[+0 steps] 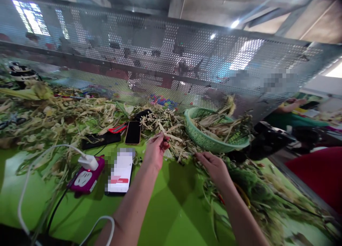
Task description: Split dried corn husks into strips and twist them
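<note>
My left hand (155, 149) is closed in a pinch on a pale strip of dried corn husk (172, 136), which sticks out past the fingertips. Just beyond it lies a heap of short husk pieces (162, 119). My right hand (212, 164) is at the right end of this heap, below a green plastic basket (213, 142). Its fingers stretch forward, and nothing shows in them; whether the fingertips touch the husks is unclear. Longer dried husks (213, 123) fill the basket.
On the green table (165, 210) are a phone with a lit screen (121, 174), a dark phone (133, 132), a red cutter (117, 128) and a purple power strip (87, 178) with a white plug and cable. Green fibres (248, 182) lie right. A perforated metal panel (149, 57) stands behind.
</note>
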Demonstrator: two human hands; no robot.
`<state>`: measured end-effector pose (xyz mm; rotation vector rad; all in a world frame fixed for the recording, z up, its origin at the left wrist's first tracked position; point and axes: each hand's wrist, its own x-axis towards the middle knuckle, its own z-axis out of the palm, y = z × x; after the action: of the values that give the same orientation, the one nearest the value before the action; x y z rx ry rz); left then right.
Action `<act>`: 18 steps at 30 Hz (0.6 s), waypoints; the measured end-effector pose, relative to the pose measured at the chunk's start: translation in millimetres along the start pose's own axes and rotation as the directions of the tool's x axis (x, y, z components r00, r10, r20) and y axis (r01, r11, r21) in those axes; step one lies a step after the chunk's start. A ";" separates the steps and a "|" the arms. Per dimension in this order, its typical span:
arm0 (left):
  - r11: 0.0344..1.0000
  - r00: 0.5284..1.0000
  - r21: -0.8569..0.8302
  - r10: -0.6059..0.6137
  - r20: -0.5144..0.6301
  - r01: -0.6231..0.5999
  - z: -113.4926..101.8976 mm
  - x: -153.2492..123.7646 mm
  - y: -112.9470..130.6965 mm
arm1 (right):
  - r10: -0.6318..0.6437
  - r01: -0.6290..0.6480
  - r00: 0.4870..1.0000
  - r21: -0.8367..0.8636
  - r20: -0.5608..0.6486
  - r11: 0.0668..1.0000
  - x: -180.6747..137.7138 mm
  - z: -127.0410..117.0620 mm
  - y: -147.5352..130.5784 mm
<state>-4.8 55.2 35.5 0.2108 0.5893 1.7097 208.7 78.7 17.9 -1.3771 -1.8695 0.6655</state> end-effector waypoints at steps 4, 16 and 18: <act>0.999 1.000 0.038 0.007 0.004 -0.007 -2.5 2.1 -1.4 | -0.018 0.026 0.988 0.054 -0.155 0.998 0.5 -2.6 2.2; 0.960 0.989 0.275 -0.086 0.122 0.050 -0.1 -5.8 -33.6 | -0.320 0.321 0.937 -0.018 -0.140 0.947 -21.8 19.5 -40.8; 0.949 0.989 0.313 -0.086 0.120 0.044 1.0 -7.7 -37.1 | -0.346 0.345 0.929 -0.033 -0.129 0.938 -22.2 23.0 -40.2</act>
<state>29.4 52.4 19.6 0.5191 0.7557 1.5203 170.9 45.7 28.6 -1.0314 -1.9422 0.3764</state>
